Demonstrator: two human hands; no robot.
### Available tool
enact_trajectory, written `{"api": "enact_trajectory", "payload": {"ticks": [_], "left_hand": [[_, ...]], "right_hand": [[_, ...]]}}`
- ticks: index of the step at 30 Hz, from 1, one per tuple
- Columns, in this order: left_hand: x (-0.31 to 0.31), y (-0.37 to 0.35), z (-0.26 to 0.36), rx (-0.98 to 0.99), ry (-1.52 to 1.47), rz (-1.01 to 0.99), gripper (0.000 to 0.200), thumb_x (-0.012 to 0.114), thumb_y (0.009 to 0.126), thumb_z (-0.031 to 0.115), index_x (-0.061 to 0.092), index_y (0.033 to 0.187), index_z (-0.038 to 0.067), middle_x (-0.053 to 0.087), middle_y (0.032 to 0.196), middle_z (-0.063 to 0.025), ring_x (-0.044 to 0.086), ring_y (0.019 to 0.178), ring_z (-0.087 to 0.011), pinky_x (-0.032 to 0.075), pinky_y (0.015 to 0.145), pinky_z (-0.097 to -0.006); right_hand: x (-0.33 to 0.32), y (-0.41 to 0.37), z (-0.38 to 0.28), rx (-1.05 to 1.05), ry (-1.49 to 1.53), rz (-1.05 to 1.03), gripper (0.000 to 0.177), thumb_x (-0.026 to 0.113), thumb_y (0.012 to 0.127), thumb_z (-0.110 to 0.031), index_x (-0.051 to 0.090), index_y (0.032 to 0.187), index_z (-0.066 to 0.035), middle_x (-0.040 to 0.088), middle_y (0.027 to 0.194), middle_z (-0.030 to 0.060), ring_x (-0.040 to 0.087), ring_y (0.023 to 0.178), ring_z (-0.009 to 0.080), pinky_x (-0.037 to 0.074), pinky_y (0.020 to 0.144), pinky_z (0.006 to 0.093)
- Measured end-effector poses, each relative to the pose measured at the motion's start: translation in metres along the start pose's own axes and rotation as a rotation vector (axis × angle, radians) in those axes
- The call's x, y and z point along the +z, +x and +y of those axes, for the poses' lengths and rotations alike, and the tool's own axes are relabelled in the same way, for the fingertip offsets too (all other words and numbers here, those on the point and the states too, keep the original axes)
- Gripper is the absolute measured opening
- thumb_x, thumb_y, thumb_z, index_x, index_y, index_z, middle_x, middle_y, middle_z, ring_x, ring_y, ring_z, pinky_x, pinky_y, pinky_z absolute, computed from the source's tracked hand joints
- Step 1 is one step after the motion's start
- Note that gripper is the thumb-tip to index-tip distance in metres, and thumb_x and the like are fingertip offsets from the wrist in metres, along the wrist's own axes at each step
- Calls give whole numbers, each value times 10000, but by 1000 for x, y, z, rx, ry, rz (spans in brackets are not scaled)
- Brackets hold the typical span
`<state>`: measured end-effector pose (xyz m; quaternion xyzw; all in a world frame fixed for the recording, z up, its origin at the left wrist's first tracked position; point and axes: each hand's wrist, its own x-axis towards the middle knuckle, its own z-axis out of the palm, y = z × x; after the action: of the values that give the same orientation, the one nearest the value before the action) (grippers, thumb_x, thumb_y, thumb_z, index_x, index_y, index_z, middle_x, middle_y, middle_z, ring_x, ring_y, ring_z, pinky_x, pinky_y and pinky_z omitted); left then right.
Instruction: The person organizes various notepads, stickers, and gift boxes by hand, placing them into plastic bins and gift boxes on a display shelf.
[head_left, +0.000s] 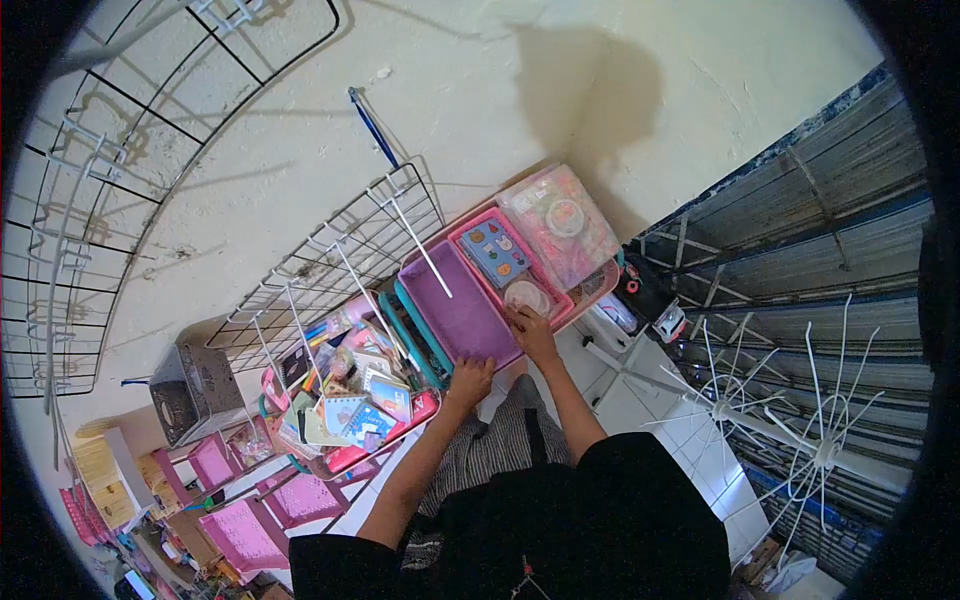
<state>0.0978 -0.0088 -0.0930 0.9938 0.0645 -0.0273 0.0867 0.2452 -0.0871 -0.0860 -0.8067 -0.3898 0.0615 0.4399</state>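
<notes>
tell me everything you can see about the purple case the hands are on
The purple case is flat, rectangular and plain, plastic-looking. It lies tilted between teal-edged cases and a pink box. The left hand is on its near edge, the right hand at its near right corner. A white wire prong crosses its far end.

No legible text
Printing on the notebooks (362, 408) left of the left hand (470, 380) and on the card (493, 252) beyond the right hand (530, 335) cannot be made out.
</notes>
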Motion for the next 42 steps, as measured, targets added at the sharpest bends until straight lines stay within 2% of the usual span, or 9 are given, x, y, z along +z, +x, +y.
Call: {"api": "enact_trajectory", "payload": {"ticks": [5,13,20,22,24,26,28,34,42], "left_hand": [[2,2,-2,-41,-8,-29,249,404,662,136,482,874,34,557,662,-105,539,617,-240,380,612,-385],[-12,21,-9,43,-126,-326,195,402,664,116,491,816,31,546,640,-149,550,599,-267,444,515,-388],[-13,32,-23,32,-232,-422,228,463,636,141,491,820,8,548,724,-172,538,656,-312,436,584,-397],[-20,42,-30,53,-537,-370,295,512,605,143,492,863,3,531,808,-191,510,745,-341,413,663,-391],[-33,62,-42,-133,-870,-230,397,529,604,157,457,964,6,494,915,-196,462,860,-341,372,754,-365],[-58,90,-51,-416,-833,132,466,504,658,184,374,1059,-14,400,1068,-193,379,989,-312,293,845,-359],[-46,116,-63,-435,-382,388,559,462,711,251,253,1145,-32,263,1193,-179,249,1099,-303,207,903,-366],[-27,147,-75,-393,-130,263,625,366,755,349,129,1199,-22,104,1263,-155,96,1168,-286,102,939,-386],[-21,149,-81,-373,-121,255,626,343,762,365,114,1204,-15,84,1273,-133,77,1180,-247,73,942,-394]], "right_hand": [[0,-2,-3,-7,-37,-96,330,487,669,-18,495,990,-94,465,770,125,506,661,276,422,571,329],[7,-6,-2,-6,-95,-135,373,440,700,-27,416,1066,-99,448,859,132,509,683,290,432,584,342],[19,-10,-7,110,-244,-112,361,449,701,-77,423,1060,-105,449,889,123,512,683,288,429,567,361],[20,-11,-4,84,-220,-69,372,453,697,-82,422,1066,-123,448,895,120,513,682,283,428,566,357],[20,-12,-1,66,-200,-29,384,458,693,-86,420,1071,-141,448,902,117,513,682,279,428,566,354],[25,-13,0,144,-208,-104,415,468,679,-82,415,1080,-175,445,882,118,507,685,272,426,570,357],[23,-12,-8,142,-243,-97,432,464,681,-69,403,1092,-187,436,869,127,501,676,275,424,562,362],[38,-15,-14,90,-299,111,524,461,659,-20,345,1138,-198,404,844,158,477,659,291,409,548,368],[35,-9,-21,189,-340,13,544,464,627,-16,351,1139,-162,397,837,157,456,707,301,403,592,356]]}}
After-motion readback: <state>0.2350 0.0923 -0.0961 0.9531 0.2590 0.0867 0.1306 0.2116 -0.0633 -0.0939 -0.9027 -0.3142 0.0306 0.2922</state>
